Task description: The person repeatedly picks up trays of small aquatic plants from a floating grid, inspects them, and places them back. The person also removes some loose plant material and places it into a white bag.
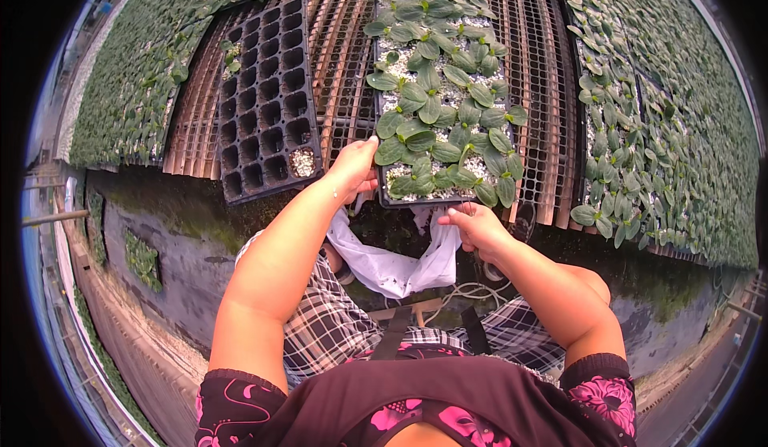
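Note:
A black plug tray of broad-leaved seedlings lies before me on the mesh bench, white grains showing between the leaves. My left hand grips its left side near the front corner, thumb at the rim and fingers curled against the edge. At the front edge, towards the right corner, is my right hand, its fingers bent close to the rim. Whether it holds anything is hard to see. Below the tray hangs a white plastic bag, its mouth spread between my knees. The bag's upper edges pass close to both hands.
To the left lies a mostly empty black cell tray, with one front cell of white-flecked substrate. Dense seedling trays flank the slatted bench, on the left and right. A pale hose coils below.

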The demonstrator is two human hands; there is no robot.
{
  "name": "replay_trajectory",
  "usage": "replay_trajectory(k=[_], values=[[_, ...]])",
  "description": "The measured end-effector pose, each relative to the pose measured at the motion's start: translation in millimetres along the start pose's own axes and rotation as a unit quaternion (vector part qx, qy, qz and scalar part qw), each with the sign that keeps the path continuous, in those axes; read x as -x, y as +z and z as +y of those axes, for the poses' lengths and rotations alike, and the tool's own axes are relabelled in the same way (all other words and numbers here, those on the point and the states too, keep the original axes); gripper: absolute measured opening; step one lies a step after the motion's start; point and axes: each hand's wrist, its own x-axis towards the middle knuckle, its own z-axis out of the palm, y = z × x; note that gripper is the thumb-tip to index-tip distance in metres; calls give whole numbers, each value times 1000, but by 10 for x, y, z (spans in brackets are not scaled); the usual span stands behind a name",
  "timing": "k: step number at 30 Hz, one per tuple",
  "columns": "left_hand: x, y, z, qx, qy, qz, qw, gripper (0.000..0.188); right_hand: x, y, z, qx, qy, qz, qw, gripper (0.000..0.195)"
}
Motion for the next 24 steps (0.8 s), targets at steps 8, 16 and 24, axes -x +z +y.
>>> replay_trajectory(k=[8,16,24], values=[[125,470,-300,21,-78,-95,992,25,0,-474,-15,-157,-124,232,952,13],[-993,-235,779,170,95,112,975,46,234,-1303,-464,342,-79,288,891,14],[-1932,-390,1572,273,161,92,944,24,525,-426,-738,400,-162,25,902,23]])
